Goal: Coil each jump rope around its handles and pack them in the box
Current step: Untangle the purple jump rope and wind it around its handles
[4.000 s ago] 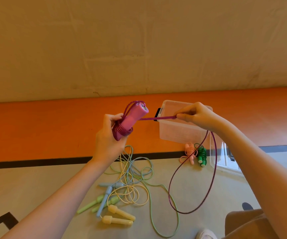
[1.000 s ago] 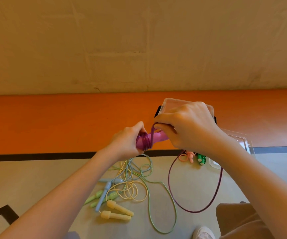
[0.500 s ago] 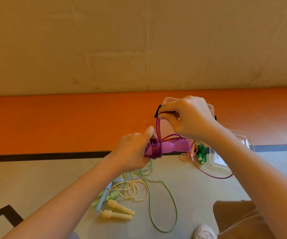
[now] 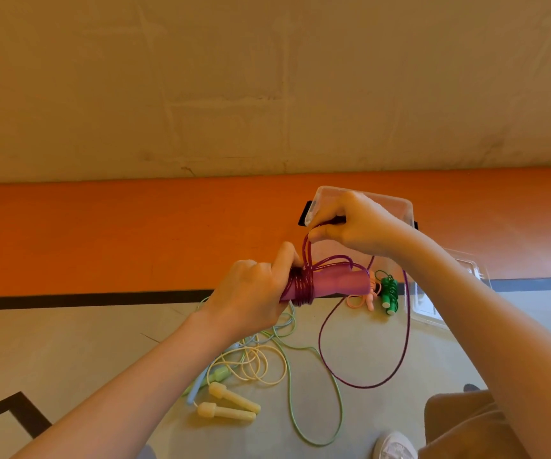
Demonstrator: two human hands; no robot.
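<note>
The pair of pink plastic jump-rope handles (image 4: pixel 337 284) is gripped at its left end by the left hand (image 4: pixel 251 299), whose fingers are curled round it, so that it lies roughly level above the floor. A tight band of dark purple cord (image 4: pixel 302 288) is wound round the handles just beside that hand. A strand of the cord is pinched between the thumb and fingers of the right hand (image 4: pixel 357 226) and drawn up from the coil; the slack hangs in a long loop (image 4: pixel 367 384) down toward the grey floor (image 4: pixel 68 342).

Behind the right hand, the clear plastic storage box (image 4: pixel 396 207) stands on the floor at the far side. Just beside it on the floor lie a coiled peach jump rope (image 4: pixel 365 298) and a coiled green jump rope (image 4: pixel 388 293). Nearer and to the left, pale yellow handles (image 4: pixel 231 405) and tangled yellow, green and blue ropes (image 4: pixel 261 359) are spread out loose.
</note>
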